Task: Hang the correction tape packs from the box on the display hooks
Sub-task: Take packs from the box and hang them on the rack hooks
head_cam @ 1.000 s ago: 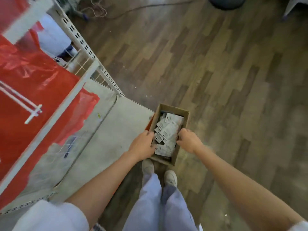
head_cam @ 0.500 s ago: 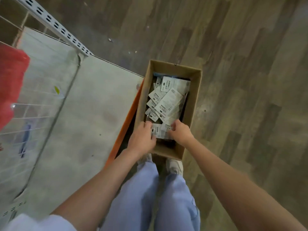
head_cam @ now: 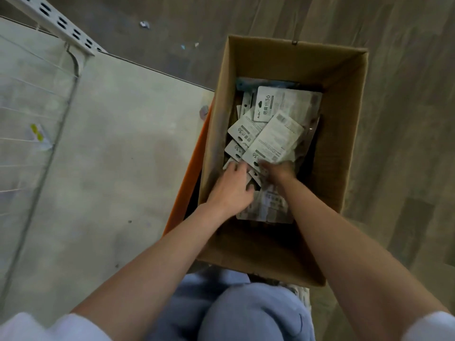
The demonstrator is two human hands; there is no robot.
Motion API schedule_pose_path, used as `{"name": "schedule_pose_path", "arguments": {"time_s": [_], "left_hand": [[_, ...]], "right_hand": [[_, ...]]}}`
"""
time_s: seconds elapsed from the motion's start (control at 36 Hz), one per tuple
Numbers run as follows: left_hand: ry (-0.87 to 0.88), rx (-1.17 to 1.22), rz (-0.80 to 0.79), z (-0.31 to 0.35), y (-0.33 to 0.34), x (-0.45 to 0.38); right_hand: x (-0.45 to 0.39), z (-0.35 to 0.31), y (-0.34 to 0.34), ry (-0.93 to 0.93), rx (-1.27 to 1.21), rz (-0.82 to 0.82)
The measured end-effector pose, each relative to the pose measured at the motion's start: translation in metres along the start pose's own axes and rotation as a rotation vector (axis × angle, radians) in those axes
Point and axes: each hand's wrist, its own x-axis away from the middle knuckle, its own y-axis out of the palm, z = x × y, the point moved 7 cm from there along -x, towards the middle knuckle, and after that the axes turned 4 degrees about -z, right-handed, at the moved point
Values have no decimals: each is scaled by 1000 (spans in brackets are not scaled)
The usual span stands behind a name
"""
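Rummaging: both hands down in the box [head_cam: 344, 114] on the floor.
Packs: correction tape packs [head_cam: 273, 141] heaped inside; light, stiff, slick cards, best pinched near the hang-hole.
Left hand [head_cam: 231, 190]: fingers curled onto cards.
Right hand [head_cam: 277, 169]: fingers buried, can't tell.
Shelf [head_cam: 110, 143]: just beside.

both hands, left hand [head_cam: 232, 190] and right hand [head_cam: 278, 169], reach into cardboard box [head_cam: 344, 134]; fingers among correction tape packs [head_cam: 273, 141]; box on floor [head_cam: 406, 70]

Both hands [head_cam: 231, 190] now deeper among packs [head_cam: 273, 141].
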Motion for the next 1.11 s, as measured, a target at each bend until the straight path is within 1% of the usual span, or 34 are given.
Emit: {"name": "schedule_pose_path", "arguments": {"time_s": [0.08, 0.14, 0.22, 0.31, 0.39, 0.44, 0.53, 0.58, 0.64, 0.72, 0.78, 0.89, 0.94, 1.03, 1.11], "left_hand": [[3, 4, 0, -3, 2, -1], [16, 3, 10, -3, 1, 3], [33, 1, 25, 1, -5, 14], [25, 6, 19, 8, -15, 35], [18, 4, 17, 20, -29, 63], [12, 1, 11, 31, -42, 85], [1, 9, 7, 53, -64, 120], [-2, 17, 16, 70, -80, 142], [-2, 20, 29, 88, -98, 164], [9, 24, 60, 115, -127, 196], [16, 17, 79, 132, -146, 215], [48, -29, 155, 165, -189, 249], [55, -26, 148, 179, -206, 264], [50, 99, 69, 193, -226, 290], [48, 265, 50, 201, -246, 321]], "right_hand": [[12, -12, 9, 28, -150, 31], [21, -18, 14, 32, -182, 18], [38, -25, 12, 0, -118, -2], [68, -29, 0, 5, -25, -19], [110, -37, -18, -17, 135, -10], [143, -47, -30, -62, 337, -7], [196, -68, -47, -172, 653, -29], [234, -84, -53, -250, 788, -60], [272, -102, -60, -328, 861, -63], [328, -132, -72, -429, 904, -57], [364, -153, -79, -475, 925, -91], [431, -197, -83, -589, 981, -240], [464, -217, -81, -637, 1025, -313], [508, -246, -81, -677, 994, -378], [546, -270, -83, -711, 894, -404]]}}
